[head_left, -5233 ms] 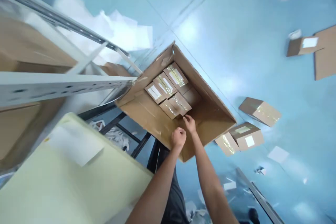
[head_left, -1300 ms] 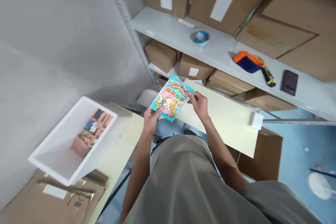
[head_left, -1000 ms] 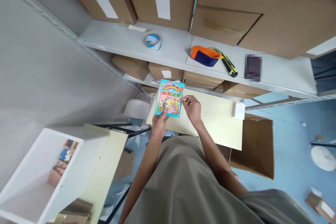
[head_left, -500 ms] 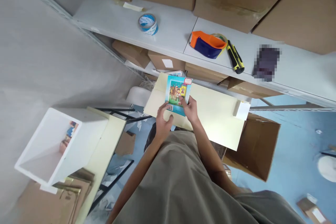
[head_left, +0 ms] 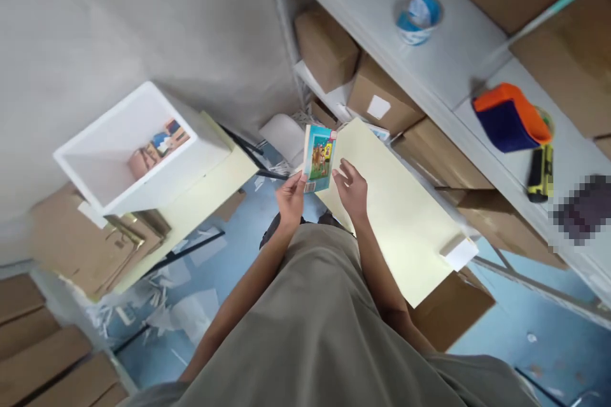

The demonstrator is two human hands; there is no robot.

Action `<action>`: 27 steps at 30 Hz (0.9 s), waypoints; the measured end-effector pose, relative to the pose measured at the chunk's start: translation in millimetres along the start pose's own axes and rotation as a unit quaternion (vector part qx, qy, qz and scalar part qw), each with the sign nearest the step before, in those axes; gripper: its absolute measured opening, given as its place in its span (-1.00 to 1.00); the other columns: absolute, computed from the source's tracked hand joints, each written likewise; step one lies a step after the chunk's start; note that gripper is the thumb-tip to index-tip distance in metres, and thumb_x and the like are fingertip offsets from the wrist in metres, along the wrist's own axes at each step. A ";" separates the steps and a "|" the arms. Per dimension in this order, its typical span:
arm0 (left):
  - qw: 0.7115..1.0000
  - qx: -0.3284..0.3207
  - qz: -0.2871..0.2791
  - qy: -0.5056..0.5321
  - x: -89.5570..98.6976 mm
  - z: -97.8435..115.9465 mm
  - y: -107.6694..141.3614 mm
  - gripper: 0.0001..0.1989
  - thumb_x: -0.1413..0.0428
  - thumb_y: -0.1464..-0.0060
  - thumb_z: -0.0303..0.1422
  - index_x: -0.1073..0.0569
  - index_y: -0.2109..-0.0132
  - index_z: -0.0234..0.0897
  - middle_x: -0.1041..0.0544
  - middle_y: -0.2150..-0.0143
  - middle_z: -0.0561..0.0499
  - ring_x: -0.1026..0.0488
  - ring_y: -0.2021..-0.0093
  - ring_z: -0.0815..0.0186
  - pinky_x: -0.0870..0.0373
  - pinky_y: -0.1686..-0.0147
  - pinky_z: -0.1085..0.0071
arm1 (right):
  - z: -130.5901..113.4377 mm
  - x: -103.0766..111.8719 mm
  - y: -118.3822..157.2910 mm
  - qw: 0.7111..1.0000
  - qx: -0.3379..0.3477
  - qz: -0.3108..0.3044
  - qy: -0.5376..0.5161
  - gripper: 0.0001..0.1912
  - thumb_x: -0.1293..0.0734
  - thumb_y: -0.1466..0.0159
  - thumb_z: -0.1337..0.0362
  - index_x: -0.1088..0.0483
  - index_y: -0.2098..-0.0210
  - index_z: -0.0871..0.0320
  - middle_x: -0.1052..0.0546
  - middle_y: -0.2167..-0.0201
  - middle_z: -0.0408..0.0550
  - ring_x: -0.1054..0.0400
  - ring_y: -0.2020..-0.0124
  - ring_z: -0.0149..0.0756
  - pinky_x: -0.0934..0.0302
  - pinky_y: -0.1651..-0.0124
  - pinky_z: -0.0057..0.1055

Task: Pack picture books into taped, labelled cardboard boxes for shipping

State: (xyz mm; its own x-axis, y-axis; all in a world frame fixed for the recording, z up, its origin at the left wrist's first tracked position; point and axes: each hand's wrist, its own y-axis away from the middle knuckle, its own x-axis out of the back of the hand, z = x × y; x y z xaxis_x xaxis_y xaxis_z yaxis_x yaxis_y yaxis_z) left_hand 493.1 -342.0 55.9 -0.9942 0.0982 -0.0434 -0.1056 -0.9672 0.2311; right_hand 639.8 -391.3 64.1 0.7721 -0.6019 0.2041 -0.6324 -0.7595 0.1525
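Observation:
A thin blue picture book, with a cartoon scene and a barcode on its face, is held up before me over the near end of the cream table. My left hand pinches its lower left edge between thumb and fingers. Just off the right side of the book is my right hand, its fingers loosely curled and apart, with nothing in them. Its thumb comes close to the book's edge; whether it touches I cannot tell.
A white bin holding several colourful items stands at left, near flattened cardboard. The cream table bears a small white box. The shelf carries blue tape, an orange-and-navy item and a box cutter. An open carton is below.
My view has turned left toward the white bin. My right hand has come off the book, which is now tilted and gripped by my left hand at its lower left edge.

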 end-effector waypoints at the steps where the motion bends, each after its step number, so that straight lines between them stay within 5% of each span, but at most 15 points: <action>1: 1.000 -0.010 0.006 -0.003 7.0 1.7 -2.8 -0.63 -0.31 -0.23 -0.07 -0.73 -0.03 -0.19 -0.74 -0.03 -0.04 -0.68 -0.08 0.04 -0.55 -0.25 0.06 | -8.0 -16.9 2.5 0.999 0.004 -0.032 -0.011 -0.32 -0.42 -0.34 -0.20 -0.48 -0.26 0.12 -0.54 -0.31 0.18 -0.49 -0.30 0.02 -0.50 -0.26 -0.06; 4: 0.999 -0.034 -0.016 -0.031 27.7 7.0 -9.3 -0.68 -0.29 -0.26 -0.11 -0.73 -0.05 -0.13 -0.74 -0.03 -0.02 -0.68 -0.09 0.00 -0.54 -0.25 0.04 | -30.3 -65.4 10.0 0.995 0.016 -0.099 -0.003 -0.44 -0.43 -0.36 -0.14 -0.55 -0.16 0.10 -0.66 -0.14 0.11 -0.59 -0.15 -0.03 -0.54 -0.18 -0.15; 7: 0.992 -0.088 -0.057 -0.076 52.6 13.7 -17.2 -0.74 -0.29 -0.27 -0.17 -0.73 -0.04 -0.05 -0.72 -0.09 -0.02 -0.64 -0.19 -0.03 -0.48 -0.32 -0.01 | -42.6 -102.7 9.2 0.994 0.041 -0.091 0.044 -0.58 -0.37 -0.42 -0.10 -0.60 0.04 0.11 -0.72 0.13 0.05 -0.63 0.08 -0.09 -0.54 -0.05 -0.22; 10: 0.988 -0.122 -0.047 -0.078 85.4 18.4 -32.9 -0.62 -0.33 -0.25 -0.15 -0.67 -0.17 -0.06 -0.65 -0.22 -0.09 -0.57 -0.28 -0.02 -0.40 -0.39 -0.01 | -47.5 -130.8 -0.2 0.992 0.070 -0.093 0.055 -0.58 -0.30 -0.47 -0.09 -0.59 0.12 0.12 -0.71 0.20 0.05 -0.61 0.16 -0.11 -0.51 0.03 -0.23; 14: 0.993 -0.039 0.111 -0.031 135.4 17.4 -61.2 -0.36 -0.35 -0.19 0.02 -0.57 -0.28 -0.22 -0.55 -0.35 -0.22 -0.46 -0.38 -0.06 -0.35 -0.41 0.05 | -53.0 -164.8 -6.1 0.987 0.069 -0.148 0.009 -0.58 -0.36 -0.44 -0.11 -0.60 0.08 0.13 -0.72 0.11 0.05 -0.60 0.12 -0.11 -0.50 0.05 -0.25; 17: 0.992 0.071 0.098 0.040 161.9 15.0 -76.2 -0.39 -0.26 -0.22 0.15 -0.64 -0.09 -0.30 -0.68 -0.12 -0.20 -0.59 -0.17 -0.05 -0.51 -0.19 0.12 | -53.5 -184.9 -0.8 0.983 0.026 -0.174 -0.052 -0.56 -0.41 -0.42 -0.11 -0.61 0.03 0.14 -0.72 0.05 0.04 -0.61 0.09 -0.12 -0.51 0.04 -0.25; 22: 0.978 0.146 0.015 0.151 167.4 10.8 -83.0 -0.42 -0.32 -0.12 0.18 -0.65 0.12 -0.31 -0.71 0.17 -0.08 -0.63 0.21 0.17 -0.58 0.15 0.30 | -39.4 -191.5 4.6 0.988 -0.018 -0.128 -0.080 -0.53 -0.43 -0.39 -0.14 -0.61 -0.01 0.12 -0.73 0.05 0.03 -0.64 0.09 -0.09 -0.55 0.03 -0.18; 27: 0.986 0.126 -0.007 0.112 143.8 -1.5 -81.2 -0.47 -0.31 -0.16 0.14 -0.67 0.13 -0.30 -0.71 0.21 -0.07 -0.61 0.27 0.23 -0.56 0.20 0.34 | -25.4 -162.8 8.9 1.000 -0.002 -0.019 0.001 -0.40 -0.43 -0.35 -0.22 -0.59 -0.15 0.10 -0.67 -0.13 0.12 -0.57 -0.18 0.03 -0.46 -0.28 0.03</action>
State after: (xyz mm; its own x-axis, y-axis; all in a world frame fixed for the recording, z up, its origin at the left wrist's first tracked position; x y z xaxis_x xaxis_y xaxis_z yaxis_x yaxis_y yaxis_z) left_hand 358.7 -249.7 29.5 -0.9664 0.0293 -0.2556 -0.1484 -0.8748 0.4612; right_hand 506.9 -293.8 56.8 0.7952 -0.5724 0.2000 -0.6032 -0.7806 0.1639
